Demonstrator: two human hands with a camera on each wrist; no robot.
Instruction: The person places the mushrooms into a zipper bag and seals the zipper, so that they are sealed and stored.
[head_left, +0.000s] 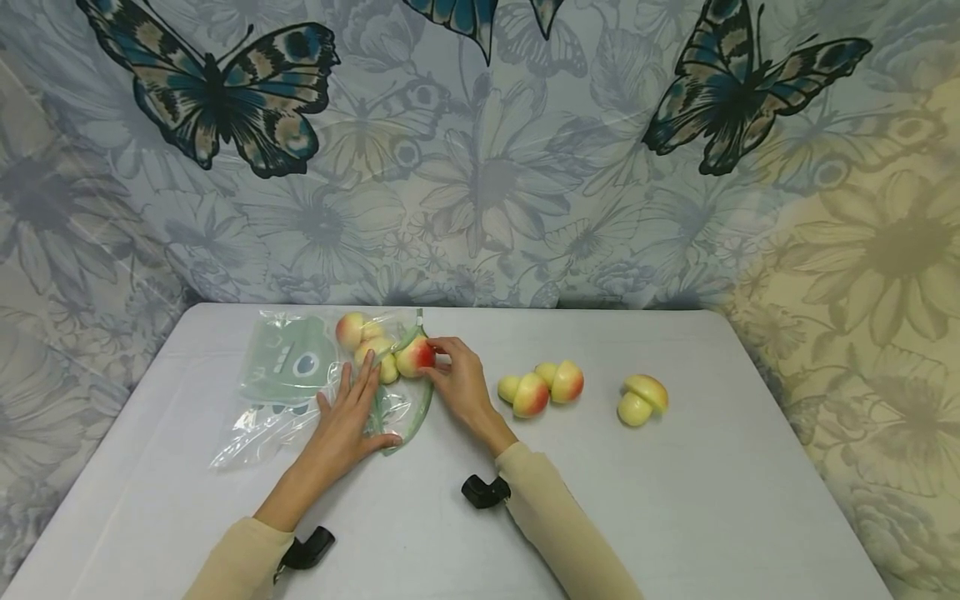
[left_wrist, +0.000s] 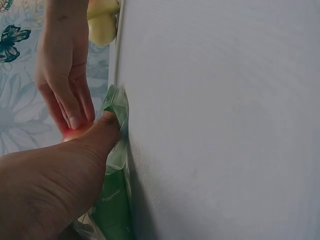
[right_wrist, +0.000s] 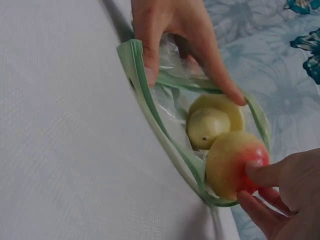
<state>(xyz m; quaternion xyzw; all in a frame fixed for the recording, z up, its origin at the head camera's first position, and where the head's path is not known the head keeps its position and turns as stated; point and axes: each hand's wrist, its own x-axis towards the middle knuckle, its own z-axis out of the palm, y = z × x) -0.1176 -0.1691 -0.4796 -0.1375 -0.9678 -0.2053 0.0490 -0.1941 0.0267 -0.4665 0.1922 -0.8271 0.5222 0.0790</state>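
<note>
My right hand (head_left: pixel 459 379) pinches a yellow-and-red mushroom-shaped piece (right_wrist: pixel 232 165) between thumb and fingers at the mouth of a clear zip bag (head_left: pixel 258 437). The bag lies on its side, its green zip rim (right_wrist: pixel 172 137) spread apart. My left hand (head_left: pixel 347 425) rests over the bag with fingers spread. Its thumb (left_wrist: pixel 102 132) lies at the near rim and a straight finger (right_wrist: pixel 225 82) reaches the far rim. Another yellow piece (right_wrist: pixel 207 125) sits inside, its rounded stem facing the opening. More such pieces (head_left: pixel 351 331) show through the plastic farther in.
To the right of my right hand, two mushroom-shaped pieces (head_left: pixel 531 395) lie close together on the white table (head_left: pixel 712 500). Another single piece (head_left: pixel 642 400) lies farther right. A green printed panel with an eye (head_left: pixel 288 358) covers the bag's left part. Butterfly-patterned cloth (head_left: pixel 487 208) hangs behind.
</note>
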